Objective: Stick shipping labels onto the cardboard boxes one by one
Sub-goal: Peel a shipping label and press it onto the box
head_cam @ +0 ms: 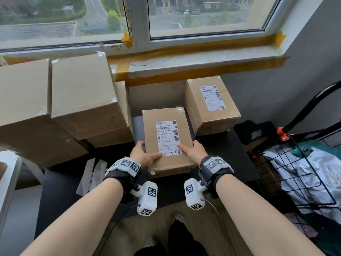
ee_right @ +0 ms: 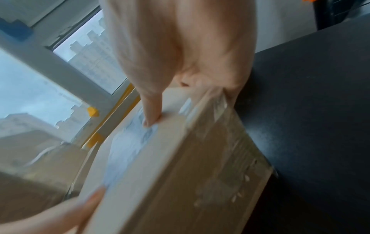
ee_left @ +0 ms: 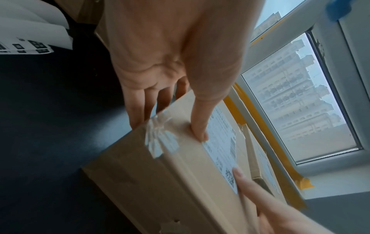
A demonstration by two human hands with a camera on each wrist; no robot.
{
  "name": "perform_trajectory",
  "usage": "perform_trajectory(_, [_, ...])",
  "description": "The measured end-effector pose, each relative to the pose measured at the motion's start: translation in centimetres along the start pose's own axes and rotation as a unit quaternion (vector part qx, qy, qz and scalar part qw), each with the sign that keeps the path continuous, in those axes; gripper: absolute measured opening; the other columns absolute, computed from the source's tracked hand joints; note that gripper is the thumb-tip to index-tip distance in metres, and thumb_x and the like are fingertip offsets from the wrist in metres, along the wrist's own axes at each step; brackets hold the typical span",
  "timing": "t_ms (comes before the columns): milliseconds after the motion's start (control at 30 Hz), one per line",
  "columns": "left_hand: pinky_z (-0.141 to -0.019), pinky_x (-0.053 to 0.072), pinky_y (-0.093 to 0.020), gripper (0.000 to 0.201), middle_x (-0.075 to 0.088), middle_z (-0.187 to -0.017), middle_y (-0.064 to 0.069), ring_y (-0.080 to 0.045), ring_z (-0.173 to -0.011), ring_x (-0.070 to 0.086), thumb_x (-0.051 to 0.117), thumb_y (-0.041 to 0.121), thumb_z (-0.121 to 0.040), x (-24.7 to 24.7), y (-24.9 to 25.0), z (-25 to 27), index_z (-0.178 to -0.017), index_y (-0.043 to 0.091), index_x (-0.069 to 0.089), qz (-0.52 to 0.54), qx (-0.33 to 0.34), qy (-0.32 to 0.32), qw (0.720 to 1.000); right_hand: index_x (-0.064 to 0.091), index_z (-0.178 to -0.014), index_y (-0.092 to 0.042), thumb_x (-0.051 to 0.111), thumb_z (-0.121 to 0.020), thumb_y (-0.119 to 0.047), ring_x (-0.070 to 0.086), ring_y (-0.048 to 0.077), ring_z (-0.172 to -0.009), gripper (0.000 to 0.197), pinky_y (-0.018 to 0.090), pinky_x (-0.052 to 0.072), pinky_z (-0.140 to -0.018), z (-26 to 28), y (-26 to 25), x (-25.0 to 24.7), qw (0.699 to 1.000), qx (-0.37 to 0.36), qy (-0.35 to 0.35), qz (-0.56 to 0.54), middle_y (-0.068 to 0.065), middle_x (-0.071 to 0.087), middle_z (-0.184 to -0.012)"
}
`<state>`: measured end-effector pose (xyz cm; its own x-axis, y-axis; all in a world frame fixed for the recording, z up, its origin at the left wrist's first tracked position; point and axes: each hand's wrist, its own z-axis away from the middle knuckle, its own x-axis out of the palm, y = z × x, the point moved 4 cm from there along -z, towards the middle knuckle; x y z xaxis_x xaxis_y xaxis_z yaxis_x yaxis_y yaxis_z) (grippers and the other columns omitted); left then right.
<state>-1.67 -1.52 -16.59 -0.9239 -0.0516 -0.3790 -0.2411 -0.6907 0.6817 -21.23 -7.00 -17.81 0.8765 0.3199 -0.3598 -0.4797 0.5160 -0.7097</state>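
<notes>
A small cardboard box [head_cam: 151, 130] lies on the black table in front of me, a white shipping label [head_cam: 168, 137] stuck on its top. My left hand [head_cam: 142, 154] grips its near left corner, thumb on top beside the label and fingers down the left side. My right hand [head_cam: 191, 151] grips the near right corner, thumb on the label's lower right edge. The left wrist view shows my left hand [ee_left: 170, 63] and the box [ee_left: 160, 182] with its taped corner. In the blurred right wrist view, my right hand [ee_right: 180, 47] presses on the box [ee_right: 200, 166].
A second labelled box [head_cam: 212, 115] stands behind to the right. Large cardboard boxes [head_cam: 73, 98] are stacked at the left. White label backing sheets [head_cam: 90, 174] lie on the black table [head_cam: 221, 154] by my left wrist. A wire cart [head_cam: 304, 172] with bags stands at the right.
</notes>
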Motion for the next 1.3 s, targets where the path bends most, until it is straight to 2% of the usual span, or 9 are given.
perform_trajectory(167, [-0.085,0.055,-0.051,0.072,0.060,-0.122,-0.012,-0.029,-0.106,0.062,0.078,0.016,-0.074,-0.4,0.0,0.2,-0.134,0.019,0.037,0.080,-0.035,-0.034,0.996,0.039,-0.137,-0.005,0.072,-0.077,-0.002,0.055,0.028,-0.119,0.068,0.047,0.044,-0.104,0.9,0.4,-1.8,0.995,0.005,-0.073,-0.070,0.017,0.056,-0.130])
perform_trajectory(400, [-0.085,0.054,-0.053,0.053,0.064,-0.108,-0.014,-0.033,-0.103,0.063,0.066,0.000,-0.082,-1.1,-0.4,1.3,-0.130,0.013,0.047,0.139,-0.013,-0.003,0.990,0.044,-0.136,-0.007,0.057,-0.077,0.021,0.048,0.026,-0.128,0.067,0.041,0.045,-0.102,3.3,-0.1,-3.0,0.993,-0.054,-0.041,-0.098,0.016,0.054,-0.134])
perform_trajectory(500, [-0.081,0.054,-0.046,0.050,0.064,-0.095,-0.009,-0.030,-0.099,0.062,0.060,-0.006,-0.085,-1.6,-0.2,2.3,-0.130,0.012,0.047,0.165,0.001,-0.017,0.986,0.044,-0.137,-0.006,0.056,-0.077,0.022,0.046,0.023,-0.129,0.067,0.036,0.046,-0.099,4.2,-0.6,-3.0,0.990,-0.076,-0.038,-0.114,0.016,0.052,-0.136])
perform_trajectory(600, [-0.074,0.056,-0.040,0.047,0.063,-0.117,-0.014,-0.029,-0.103,0.062,0.060,-0.006,-0.085,-2.8,0.7,3.3,-0.127,0.010,0.052,0.180,0.046,-0.015,0.982,0.043,-0.138,-0.006,0.057,-0.076,0.023,0.045,0.023,-0.130,0.070,0.038,0.044,-0.103,5.0,-1.8,-3.5,0.985,-0.097,-0.033,-0.136,0.016,0.051,-0.137])
perform_trajectory(700, [-0.051,0.056,-0.024,0.037,0.063,-0.114,-0.014,-0.022,-0.092,0.062,0.059,-0.008,-0.085,-4.2,2.4,4.8,-0.120,0.004,0.057,0.211,0.105,-0.007,0.972,0.043,-0.138,-0.006,0.057,-0.073,0.025,0.047,0.028,-0.129,0.074,0.046,0.041,-0.106,6.0,-3.2,-4.2,0.978,-0.121,-0.036,-0.166,0.019,0.049,-0.137])
perform_trajectory(767, [-0.045,0.053,-0.017,0.036,0.063,-0.110,-0.013,-0.019,-0.086,0.061,0.058,-0.009,-0.085,-4.9,3.7,5.9,-0.120,0.001,0.057,0.227,0.134,-0.017,0.965,0.042,-0.138,-0.005,0.056,-0.073,0.026,0.047,0.028,-0.129,0.074,0.047,0.040,-0.107,6.6,-4.3,-4.9,0.973,-0.140,-0.036,-0.180,0.019,0.049,-0.138])
perform_trajectory(967, [-0.066,0.059,-0.026,0.042,0.064,-0.116,-0.016,-0.028,-0.106,0.063,0.058,-0.013,-0.084,-6.3,8.0,7.8,-0.124,0.001,0.056,0.247,0.187,-0.040,0.950,0.039,-0.139,-0.002,0.053,-0.074,0.028,0.046,0.030,-0.130,0.073,0.048,0.038,-0.108,7.9,-8.0,-7.7,0.961,-0.180,-0.022,-0.206,0.017,0.048,-0.139])
perform_trajectory(1167, [-0.086,0.054,-0.038,0.051,0.064,-0.116,-0.012,-0.031,-0.109,0.062,0.057,-0.016,-0.082,-5.2,13.2,8.3,-0.129,0.006,0.052,0.236,0.219,-0.071,0.944,0.046,-0.132,-0.004,0.053,-0.076,0.026,0.046,0.031,-0.130,0.064,0.049,0.043,-0.104,7.1,-11.1,-12.2,0.956,-0.209,-0.001,-0.208,0.019,0.048,-0.138])
perform_trajectory(1300, [-0.091,0.052,-0.045,0.057,0.061,-0.122,-0.014,-0.033,-0.110,0.062,0.056,-0.019,-0.080,-2.5,16.8,6.6,-0.131,0.005,0.050,0.239,0.214,-0.067,0.945,0.042,-0.137,-0.007,0.053,-0.078,0.024,0.051,0.030,-0.124,0.067,0.031,0.055,-0.076,5.5,-12.2,-15.3,0.952,-0.208,-0.013,-0.223,0.012,0.048,-0.140])
